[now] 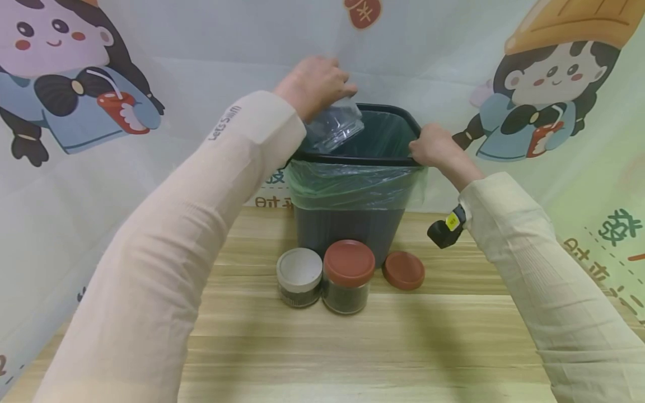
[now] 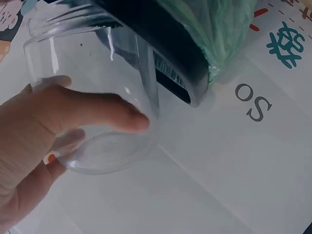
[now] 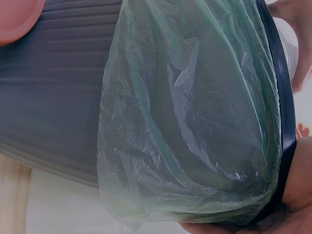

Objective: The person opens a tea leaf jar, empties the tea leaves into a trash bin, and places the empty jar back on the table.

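My left hand (image 1: 314,87) grips a clear empty jar (image 1: 339,124), tilted with its mouth over the opening of a dark bin (image 1: 347,224). In the left wrist view the fingers and thumb of the left hand (image 2: 63,122) wrap the jar (image 2: 105,146) near its base, and its mouth end is beside the black rim (image 2: 190,73). My right hand (image 1: 438,148) holds the bin's right rim corner; in the right wrist view, the hand (image 3: 292,195) is partly cut off at that rim (image 3: 285,97). A green translucent bag (image 1: 353,184) lines the bin and folds over its outside.
In front of the bin stand a jar with a white lid (image 1: 299,271) and a taller jar with a red lid (image 1: 349,263), both with dark contents. A loose red lid (image 1: 404,270) lies to their right on the wooden table (image 1: 353,358). A printed cloth (image 1: 201,33) hangs behind.
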